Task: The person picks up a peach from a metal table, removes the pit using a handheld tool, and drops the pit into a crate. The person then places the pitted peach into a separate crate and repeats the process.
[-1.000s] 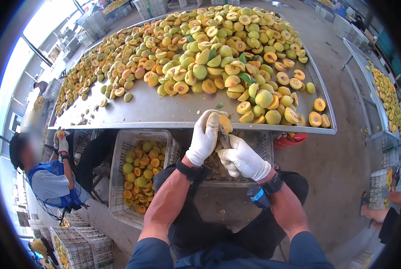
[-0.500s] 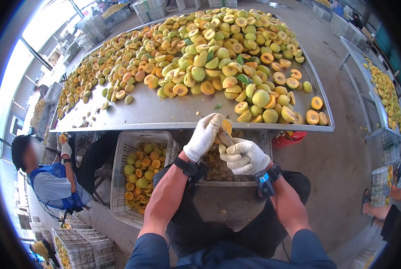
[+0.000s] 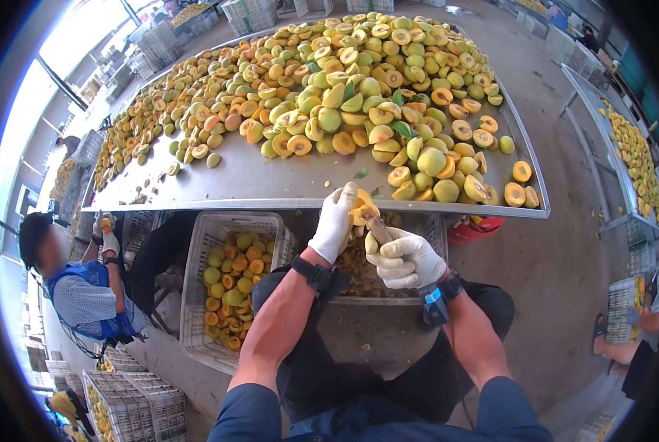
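My left hand (image 3: 336, 225), in a white glove, is closed on a cut yellow fruit (image 3: 364, 208) just beyond the near edge of the metal table (image 3: 270, 203). My gloved right hand (image 3: 405, 258) is wrapped round a small tool (image 3: 378, 230) with a brownish handle. The tool's tip meets the opened flesh of the fruit; its exact shape is hidden. Behind both hands, a large heap of halved and whole yellow-green fruit (image 3: 329, 96) covers much of the table.
A crate (image 3: 189, 295) of fruit halves stands left of my legs. Another crate (image 3: 440, 239) is below my hands. A red container (image 3: 473, 230) sits under the table's right part. A co-worker (image 3: 86, 287) sits at the left.
The fruit has turned so its cut inside shows more. My left hand has tilted upright, and the tool is now against the fruit's opening.
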The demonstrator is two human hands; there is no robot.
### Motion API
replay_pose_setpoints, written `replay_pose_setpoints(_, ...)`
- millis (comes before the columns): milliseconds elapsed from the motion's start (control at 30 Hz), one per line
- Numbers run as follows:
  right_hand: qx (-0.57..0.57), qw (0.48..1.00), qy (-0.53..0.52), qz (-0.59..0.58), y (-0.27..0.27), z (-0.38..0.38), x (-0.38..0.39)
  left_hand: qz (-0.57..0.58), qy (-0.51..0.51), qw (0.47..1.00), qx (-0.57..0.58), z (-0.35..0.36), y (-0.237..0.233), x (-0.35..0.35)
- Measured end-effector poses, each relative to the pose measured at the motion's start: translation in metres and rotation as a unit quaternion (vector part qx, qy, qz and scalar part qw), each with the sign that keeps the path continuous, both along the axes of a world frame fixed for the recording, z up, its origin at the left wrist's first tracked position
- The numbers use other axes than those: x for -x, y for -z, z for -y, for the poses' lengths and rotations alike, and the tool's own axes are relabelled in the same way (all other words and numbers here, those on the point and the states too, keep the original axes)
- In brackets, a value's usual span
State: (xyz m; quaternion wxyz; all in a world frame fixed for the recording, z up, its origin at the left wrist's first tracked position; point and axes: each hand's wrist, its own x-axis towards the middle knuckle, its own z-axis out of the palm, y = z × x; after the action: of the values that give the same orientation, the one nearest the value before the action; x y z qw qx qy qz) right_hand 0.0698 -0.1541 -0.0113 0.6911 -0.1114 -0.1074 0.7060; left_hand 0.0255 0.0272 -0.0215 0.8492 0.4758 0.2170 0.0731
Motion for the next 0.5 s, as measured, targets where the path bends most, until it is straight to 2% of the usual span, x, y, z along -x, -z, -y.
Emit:
replay_pose_setpoints(67,-0.018,1.000,-0.002,0.017,-0.011,0.006,-0.001,-0.097,0.005,0.958,-0.270,-0.002,-0.004,0.003)
replay_pose_setpoints(133,-0.046,0.999,0.010,0.028,-0.017,0.015,-0.005,-0.073,0.023,0.967,-0.241,-0.006,0.001,0.004)
replay_pose_setpoints(167,-0.027,0.998,0.019,0.051,-0.018,0.018,-0.009,-0.053,-0.024,0.974,-0.217,-0.007,0.004,0.004)
replay_pose_setpoints(200,0.046,0.991,0.024,0.127,-0.020,0.022,-0.015,-0.034,-0.070,0.978,-0.193,-0.006,0.002,0.005)
replay_pose_setpoints(233,0.176,0.941,0.045,0.286,-0.020,0.017,-0.017,-0.025,-0.023,0.980,-0.194,-0.013,-0.003,0.015)
replay_pose_setpoints(267,0.297,0.848,0.062,0.434,-0.019,0.010,-0.016,-0.035,-0.030,0.983,-0.176,-0.016,-0.004,0.016)
replay_pose_setpoints(300,0.361,0.721,0.094,0.584,-0.023,0.006,-0.009,-0.029,-0.018,0.978,-0.204,-0.017,-0.008,0.018)
replay_pose_setpoints(333,0.359,0.724,0.091,0.581,-0.013,0.008,-0.009,-0.027,-0.006,0.973,-0.231,-0.018,-0.011,0.021)
replay_pose_setpoints(400,0.287,0.528,0.182,0.778,0.015,0.016,-0.011,0.017,-0.023,0.942,-0.334,-0.026,-0.006,0.024)
replay_pose_setpoints(433,0.327,0.582,0.148,0.730,-0.017,0.018,-0.008,0.026,-0.048,0.933,-0.357,-0.031,-0.011,0.028)
replay_pose_setpoints(467,0.297,0.522,0.199,0.775,-0.008,0.023,-0.013,0.032,-0.070,0.893,-0.443,-0.044,-0.009,0.034)
replay_pose_setpoints(500,0.301,0.494,0.223,0.784,-0.009,0.026,-0.017,-0.005,-0.094,0.885,-0.457,-0.048,-0.025,0.045)
